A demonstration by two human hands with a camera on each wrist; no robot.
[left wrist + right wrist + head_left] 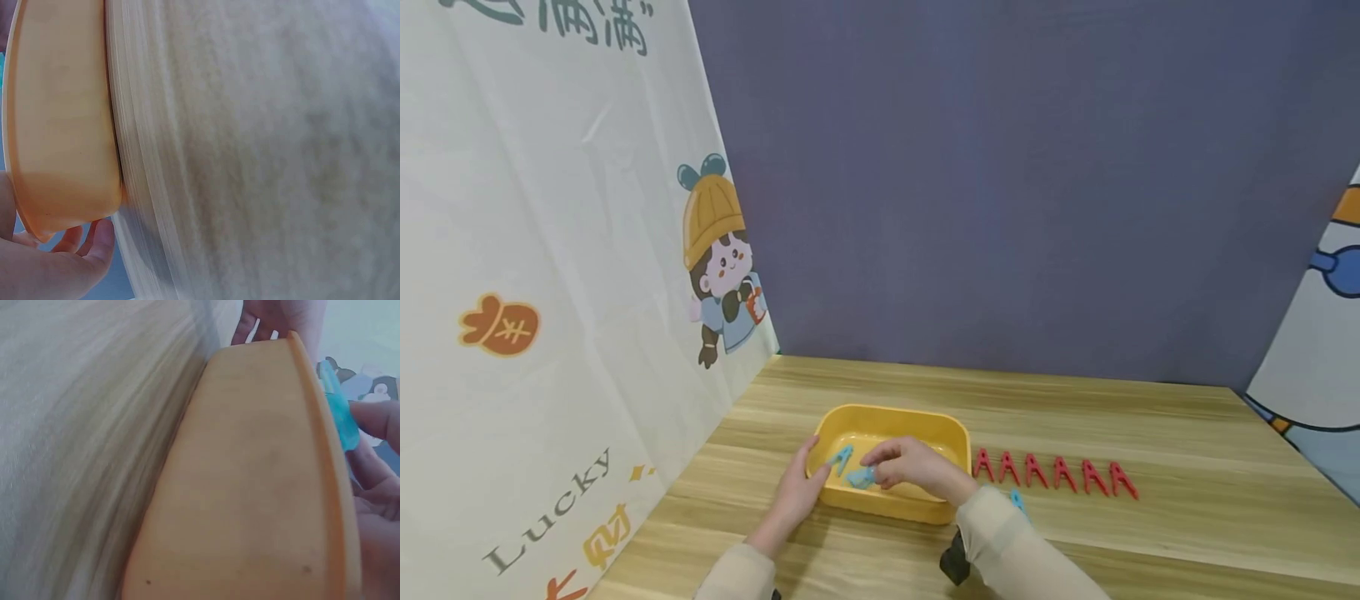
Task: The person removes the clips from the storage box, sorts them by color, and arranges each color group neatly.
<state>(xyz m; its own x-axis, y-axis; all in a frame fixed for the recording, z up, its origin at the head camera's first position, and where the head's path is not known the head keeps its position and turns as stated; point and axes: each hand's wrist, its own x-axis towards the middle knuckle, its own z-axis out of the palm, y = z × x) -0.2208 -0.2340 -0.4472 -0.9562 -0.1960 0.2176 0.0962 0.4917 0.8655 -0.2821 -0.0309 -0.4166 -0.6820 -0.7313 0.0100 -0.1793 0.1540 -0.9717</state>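
Observation:
A yellow plastic bin (895,504) sits on the table. My left hand (797,490) grips its left end, thumb over the rim and fingers against the outer wall; the left wrist view shows those fingers (103,240) under the end. Inside the bin, a light-blue clothespin (842,458) lies near the left end. My right hand (917,468) reaches over the bin and pinches another light-blue clothespin (861,477). In the right wrist view this clothespin (340,419) shows beyond the rim, between thumb and fingers.
Several red clothespins (1062,475) stand in a row on the table (1210,500), right of the bin. One more blue clothespin (1017,499) is partly hidden behind my right sleeve. A printed white cloth (587,317) borders the left, and a dark blue-grey panel (985,192) the back.

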